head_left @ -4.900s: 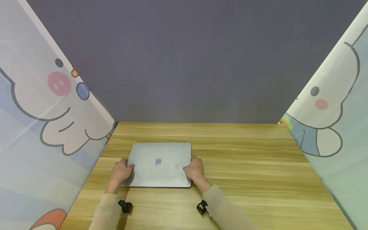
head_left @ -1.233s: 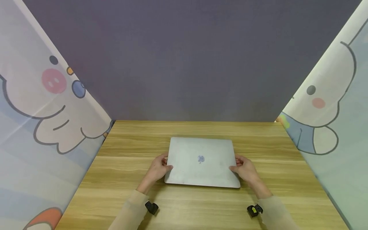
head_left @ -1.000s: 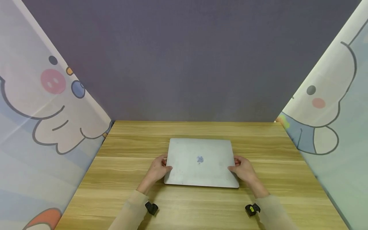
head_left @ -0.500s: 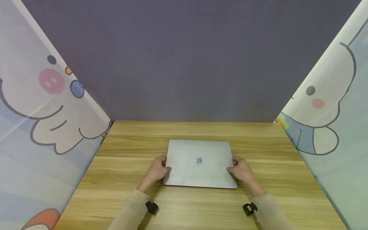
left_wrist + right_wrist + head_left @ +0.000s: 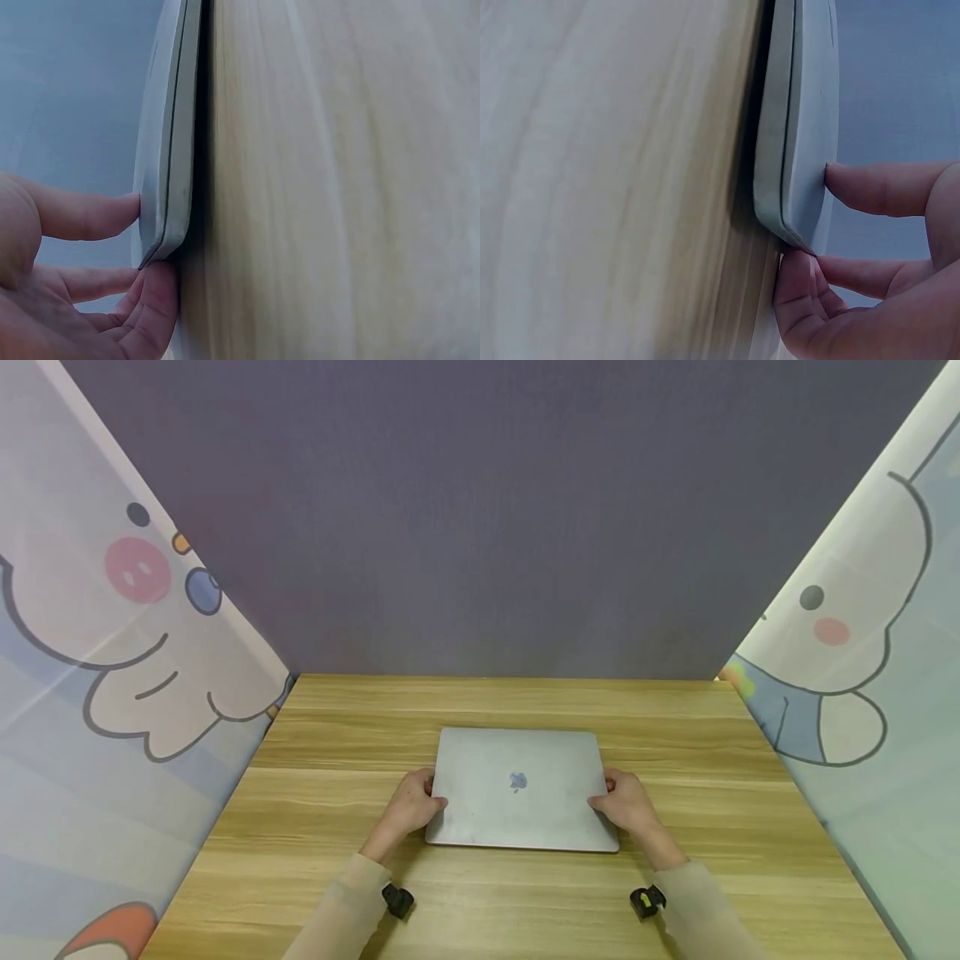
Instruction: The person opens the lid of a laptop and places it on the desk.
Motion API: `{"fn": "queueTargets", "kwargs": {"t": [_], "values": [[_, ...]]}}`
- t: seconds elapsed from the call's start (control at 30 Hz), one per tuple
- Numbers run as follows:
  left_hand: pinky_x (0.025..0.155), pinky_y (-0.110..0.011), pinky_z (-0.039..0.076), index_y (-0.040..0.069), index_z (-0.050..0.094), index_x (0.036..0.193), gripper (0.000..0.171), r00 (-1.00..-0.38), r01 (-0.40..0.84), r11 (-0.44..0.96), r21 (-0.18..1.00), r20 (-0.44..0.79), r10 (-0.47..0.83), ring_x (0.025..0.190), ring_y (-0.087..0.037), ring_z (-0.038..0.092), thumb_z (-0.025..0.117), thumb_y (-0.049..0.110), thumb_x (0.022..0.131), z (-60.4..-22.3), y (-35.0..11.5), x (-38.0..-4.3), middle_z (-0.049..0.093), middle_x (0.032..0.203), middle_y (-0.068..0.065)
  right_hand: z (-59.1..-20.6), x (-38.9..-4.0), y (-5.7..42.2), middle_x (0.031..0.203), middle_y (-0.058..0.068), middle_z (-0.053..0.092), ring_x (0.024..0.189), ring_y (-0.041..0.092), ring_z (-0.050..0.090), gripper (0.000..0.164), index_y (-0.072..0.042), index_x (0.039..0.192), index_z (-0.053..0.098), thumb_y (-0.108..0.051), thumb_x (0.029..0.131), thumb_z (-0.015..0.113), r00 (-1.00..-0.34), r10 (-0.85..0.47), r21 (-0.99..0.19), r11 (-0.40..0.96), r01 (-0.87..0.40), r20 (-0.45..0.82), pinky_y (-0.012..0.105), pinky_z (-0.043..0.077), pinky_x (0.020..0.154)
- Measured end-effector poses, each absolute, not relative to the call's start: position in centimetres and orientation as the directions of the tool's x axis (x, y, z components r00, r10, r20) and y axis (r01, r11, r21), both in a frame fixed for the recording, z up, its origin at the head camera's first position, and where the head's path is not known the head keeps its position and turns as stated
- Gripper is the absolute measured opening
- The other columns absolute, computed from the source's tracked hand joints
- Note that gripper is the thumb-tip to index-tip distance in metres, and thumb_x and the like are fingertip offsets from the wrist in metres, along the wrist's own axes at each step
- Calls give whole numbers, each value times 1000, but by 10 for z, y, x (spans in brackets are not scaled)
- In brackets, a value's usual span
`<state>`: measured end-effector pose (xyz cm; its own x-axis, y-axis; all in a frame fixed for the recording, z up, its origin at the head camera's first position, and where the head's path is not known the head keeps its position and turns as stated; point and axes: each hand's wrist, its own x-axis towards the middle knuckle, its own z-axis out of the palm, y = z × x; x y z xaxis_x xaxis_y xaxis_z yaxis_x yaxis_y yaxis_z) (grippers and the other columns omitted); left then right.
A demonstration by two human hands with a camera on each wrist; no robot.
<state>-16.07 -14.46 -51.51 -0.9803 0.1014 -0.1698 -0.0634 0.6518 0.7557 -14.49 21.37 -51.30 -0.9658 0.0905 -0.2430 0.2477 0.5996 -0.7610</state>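
A closed silver laptop (image 5: pixel 517 810) with a dark apple logo lies flat at the middle of the wooden table, its lid facing up. My left hand (image 5: pixel 412 800) grips its left edge, thumb on the lid and the other fingers curled at the side. On the opposite edge my right hand (image 5: pixel 626 802) holds it the same way. Both wrist views show the laptop's thin body (image 5: pixel 178 150) with a dark line of shadow between it and the table. The fingertips of the right hand (image 5: pixel 870 277) sit at the laptop's lower edge.
The wooden table (image 5: pixel 720 810) extends on both sides of the laptop. A dark grey panel (image 5: pixel 495 527) rises behind it. Cartoon-printed cloths (image 5: pixel 60 760) flank the table left and right. Small black wrist cameras hang below both sleeves (image 5: pixel 348 902).
Since the oldest frame the laptop has moved right, from the left part of the table to the middle, with both hands on it. Over the last second it has come slightly nearer and lower.
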Motion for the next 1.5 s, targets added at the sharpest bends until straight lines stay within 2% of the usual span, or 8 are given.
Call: {"fn": "queueTargets", "kwargs": {"t": [0.27,0.47,0.57,0.77,0.93,1.1,1.23,1.5], "values": [[66,-34,52,-15,53,137,60,-979,-76,666,742,-181,91,83,-24,57,76,2,84,-513,-143,-159,58,95,-14,-509,-146,212,118,31,57,100,35,55,64,24,135,47,2,81,74,-967,102,-737,630,244,-233,42,55,80],[66,-33,51,-13,53,138,60,-979,-75,681,729,-182,88,83,-24,55,76,5,85,-512,-143,-160,57,98,-15,-509,-146,212,118,31,57,100,34,54,65,25,135,46,1,81,74,-971,91,-725,651,225,-220,44,55,82],[66,-34,49,-13,53,138,60,-980,-67,697,714,-177,88,83,-24,54,76,6,86,-512,-145,-160,55,97,-14,-509,-146,211,119,33,59,103,36,57,64,25,134,46,0,82,74,-978,72,-703,685,190,-194,47,55,85],[70,-36,51,-14,53,137,59,-978,-55,707,705,-180,104,86,-24,54,75,10,87,-513,-147,-157,54,101,-15,-510,-143,211,109,28,59,100,36,56,61,26,131,48,-2,84,75,-990,34,-660,742,117,-136,51,53,87],[72,-39,54,-17,54,133,59,-975,-24,718,696,-174,135,86,-25,56,77,12,87,-510,-147,-150,55,104,-18,-510,-135,209,113,32,59,106,42,60,58,25,128,53,-7,84,76,-997,13,-605,794,60,-81,55,54,90],[82,-46,56,-17,55,132,63,-979,39,781,623,-132,155,98,-32,61,80,19,86,-509,-147,-142,59,112,-22,-504,-126,202,119,37,58,111,50,59,55,20,122,60,-13,83,79,-1000,-27,-532,847,-17,-11,59,52,93],[91,-52,53,-15,58,131,66,-981,77,822,564,-103,162,112,-41,58,82,27,85,-509,-146,-138,60,122,-27,-497,-121,194,121,34,59,114,51,57,52,16,122,62,-16,85,79,-998,-56,-522,852,-40,-16,60,49,97],[103,-55,43,-12,57,135,80,-969,177,862,475,-68,237,123,-42,50,82,44,83,-511,-151,-132,57,131,-24,-490,-112,179,123,28,61,119,46,56,49,10,122,66,-20,86,80,-992,-123,-524,846,-103,-3,59,47,102]]}}
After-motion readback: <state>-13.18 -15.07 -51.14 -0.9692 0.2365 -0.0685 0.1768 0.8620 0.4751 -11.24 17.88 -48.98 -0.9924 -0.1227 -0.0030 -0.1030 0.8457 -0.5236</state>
